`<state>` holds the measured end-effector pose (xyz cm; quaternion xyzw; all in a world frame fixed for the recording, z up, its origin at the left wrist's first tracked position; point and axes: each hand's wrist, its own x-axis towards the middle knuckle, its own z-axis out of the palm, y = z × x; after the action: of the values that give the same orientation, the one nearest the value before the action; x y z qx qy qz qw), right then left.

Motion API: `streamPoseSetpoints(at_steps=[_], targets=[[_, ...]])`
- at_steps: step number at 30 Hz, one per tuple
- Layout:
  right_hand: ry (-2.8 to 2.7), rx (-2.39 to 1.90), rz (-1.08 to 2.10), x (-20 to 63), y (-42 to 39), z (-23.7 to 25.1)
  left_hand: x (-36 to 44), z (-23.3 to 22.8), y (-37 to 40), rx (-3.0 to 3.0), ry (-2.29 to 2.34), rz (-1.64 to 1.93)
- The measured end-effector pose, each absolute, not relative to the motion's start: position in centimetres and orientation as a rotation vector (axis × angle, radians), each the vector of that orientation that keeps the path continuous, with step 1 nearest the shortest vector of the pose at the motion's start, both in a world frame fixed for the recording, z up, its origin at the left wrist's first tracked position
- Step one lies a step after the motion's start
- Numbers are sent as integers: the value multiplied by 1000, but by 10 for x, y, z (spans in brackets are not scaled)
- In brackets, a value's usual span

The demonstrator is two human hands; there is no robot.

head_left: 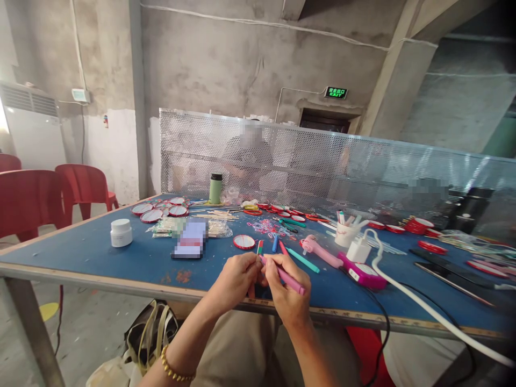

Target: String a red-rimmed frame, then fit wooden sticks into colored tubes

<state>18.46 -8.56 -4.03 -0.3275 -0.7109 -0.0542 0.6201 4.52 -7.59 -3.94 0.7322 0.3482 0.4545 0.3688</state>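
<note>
Holding: your right hand (288, 282) pinches a slim pink plastic marker pen (287, 277), fingers closed round its barrel, tip aimed at your left fingers.
Left hand: your left hand (237, 279) has its fingers curled shut on a small flat stick (259, 250) with red and green bands; only its top shows above your fingertips, so how much is coloured I cannot tell.
Where the work sits: pen and stick meet between your two thumbs, over the near edge of the blue-topped work table (141, 258).
Done, by the look of it: round red-rimmed discs (244, 242) lie just beyond your fingers, and more are heaped farther out to the left, which suggests finished pieces.
Left to do, I judge: bare pale wooden sticks (215, 216) lie well beyond your fingertips, apparently uncoloured.
Within reach: a teal marker pen (303, 260) lies just right of your right knuckles; a pink glue gun (322, 252) lies beyond it, beside a white charger plug (358, 250).
Farther off: a white lidded plastic jar (121, 233) stands well left of your left hand; a green cylindrical flask (215, 188) stands far beyond it.
</note>
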Motion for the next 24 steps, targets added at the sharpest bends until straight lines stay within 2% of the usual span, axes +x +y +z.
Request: streamPoseSetpoints(at_steps=[24], targets=[[-1634, -769, -113, 185, -85, -42, 45, -42, -74, 1878, 885, 1173]])
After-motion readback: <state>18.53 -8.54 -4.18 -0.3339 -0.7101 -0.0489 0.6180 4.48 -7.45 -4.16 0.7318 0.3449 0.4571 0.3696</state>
